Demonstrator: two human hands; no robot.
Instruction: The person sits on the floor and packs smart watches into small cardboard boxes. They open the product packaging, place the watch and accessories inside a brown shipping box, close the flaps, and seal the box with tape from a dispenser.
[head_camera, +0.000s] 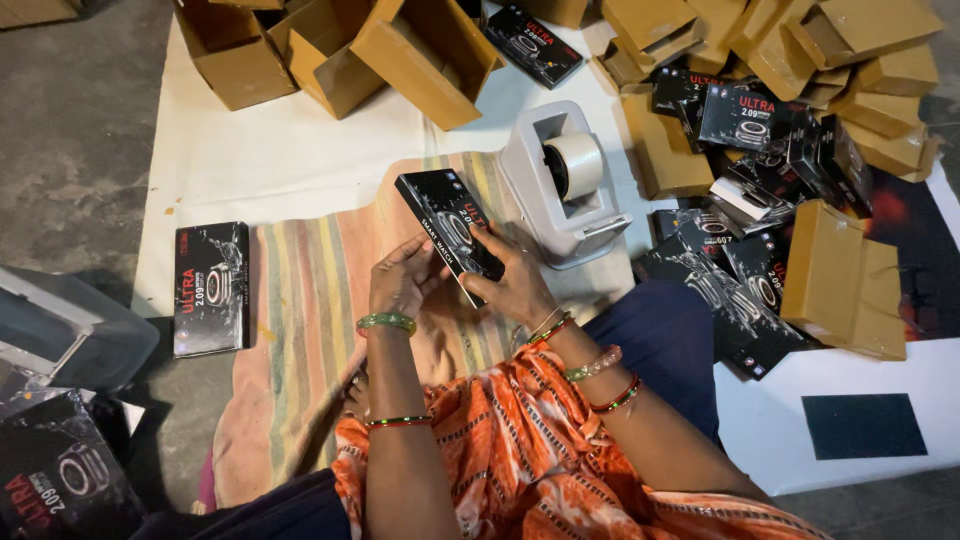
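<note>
Over the striped cloth: the black box sat in both hands above the lap, tilted, its long axis running up-left, near the tape dispenser.
Left hand: left hand cupped the box's lower-left edge, fingers curled under it, thumb on the side; gripping, not loose.
Right hand: right hand clasped the lower-right end, fingers wrapped over the face and edge.
Box: flat rectangular carton, glossy black, printed watch picture with water splash, sharp corners, thin profile.
Risk, slip: glossy card looked slick; held only at its lower end, it could probably tip out and drop onto the cloth.
Risk, crush: thin card walls; a hard squeeze at the corner could dent them.
Risk, knock: dispenser stood just beside the right hand; a wide swing could bump it.
Risk, mix-up: second black box lay flat at the left of the cloth, and a heap of black boxes lay to the right; same look, easy to confuse.
Dispenser: grey moulded plastic, heavy-looking base, roll of pale translucent tape in its cradle.
Cloth: striped cloth, soft woven, faded pink, green and yellow bands, rumpled edge.
Brown cartons: brown cartons, matte corrugated card, several open-flapped, piled along the top and right.
Underlay: white sheet, smooth, flat on rough grey concrete floor.
Wrists: green and red bangles, hard and shiny.
</note>
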